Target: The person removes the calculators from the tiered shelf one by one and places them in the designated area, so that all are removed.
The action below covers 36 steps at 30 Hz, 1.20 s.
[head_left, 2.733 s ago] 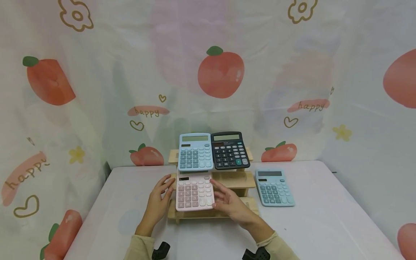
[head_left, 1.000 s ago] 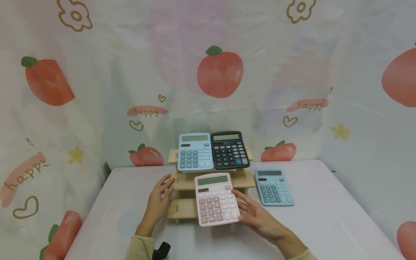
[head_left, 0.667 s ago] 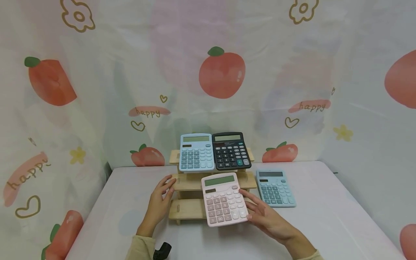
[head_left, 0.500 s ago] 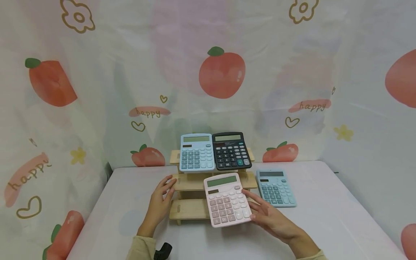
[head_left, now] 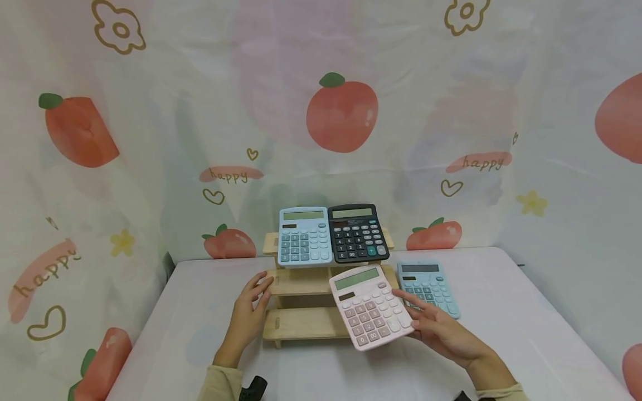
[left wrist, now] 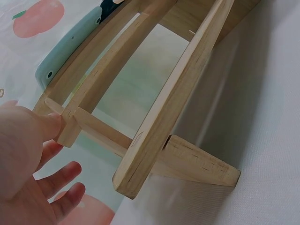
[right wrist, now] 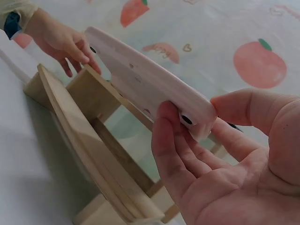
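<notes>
My right hand (head_left: 445, 332) pinches a pink calculator (head_left: 372, 309) by its right edge. The calculator is held up in front of the lower tiers of a three-tier wooden rack (head_left: 306, 324), keys facing me and tilted. In the right wrist view, the thumb lies on one side of the pink calculator (right wrist: 140, 77) and the fingers curl behind its back. At the left end of the rack's middle shelf, my left hand (head_left: 247, 312) holds the wood between thumb and forefinger; its other fingers hang loose beside the rack (left wrist: 154, 122).
A light blue calculator (head_left: 304, 236) and a black calculator (head_left: 357, 234) lean side by side on the top tier. Another blue calculator (head_left: 423, 278) lies on the white table (head_left: 200, 301) right of the rack, partly behind my right hand. A fruit-print cloth (head_left: 341, 117) hangs behind.
My right hand has lifted the pink calculator off the rack and carried it right and toward me, tilting it more. My left hand has stayed at the shelf end.
</notes>
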{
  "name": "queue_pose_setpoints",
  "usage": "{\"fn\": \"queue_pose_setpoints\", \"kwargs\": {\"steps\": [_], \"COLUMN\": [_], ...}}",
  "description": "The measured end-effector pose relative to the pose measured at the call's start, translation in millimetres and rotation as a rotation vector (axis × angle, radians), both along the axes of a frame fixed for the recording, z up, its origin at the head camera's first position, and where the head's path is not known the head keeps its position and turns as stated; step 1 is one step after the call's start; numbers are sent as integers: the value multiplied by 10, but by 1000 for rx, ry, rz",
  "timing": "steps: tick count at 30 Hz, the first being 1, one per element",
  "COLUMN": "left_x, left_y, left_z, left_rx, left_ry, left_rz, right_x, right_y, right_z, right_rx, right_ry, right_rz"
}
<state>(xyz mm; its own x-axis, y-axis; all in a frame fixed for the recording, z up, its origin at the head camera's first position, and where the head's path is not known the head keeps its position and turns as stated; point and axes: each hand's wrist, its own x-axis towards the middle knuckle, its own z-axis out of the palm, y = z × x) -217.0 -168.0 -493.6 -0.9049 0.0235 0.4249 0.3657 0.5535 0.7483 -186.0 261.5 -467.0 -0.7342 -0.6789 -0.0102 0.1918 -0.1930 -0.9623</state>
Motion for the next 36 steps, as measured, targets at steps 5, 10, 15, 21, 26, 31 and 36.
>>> {"fn": "queue_pose_setpoints", "kwargs": {"steps": [5,10,15,21,26,31,36], "left_x": [10,12,10,9,6,-3,-6], "left_y": [5,8,8,3,4,2,-3], "left_z": [12,23,23,19,20,6,-10], "left_rx": [-1,1,-3,-6,1,-16,-23], "left_ry": [-4,-10,-1,-3,-11,-2,4], "left_rz": [3,6,6,5,5,9,9], "right_x": [-13,-39,-56,-89,-112,-136,-159], "right_y": [130,252,354,474,590,693,782], "right_z": [34,40,45,33,15,-12,-42], "right_rx": [-33,-38,-58,-133,-222,-292,-367], "right_ry": [6,18,15,10,-6,-36,-47], "right_rz": [3,-2,4,31,63,76,102]}}
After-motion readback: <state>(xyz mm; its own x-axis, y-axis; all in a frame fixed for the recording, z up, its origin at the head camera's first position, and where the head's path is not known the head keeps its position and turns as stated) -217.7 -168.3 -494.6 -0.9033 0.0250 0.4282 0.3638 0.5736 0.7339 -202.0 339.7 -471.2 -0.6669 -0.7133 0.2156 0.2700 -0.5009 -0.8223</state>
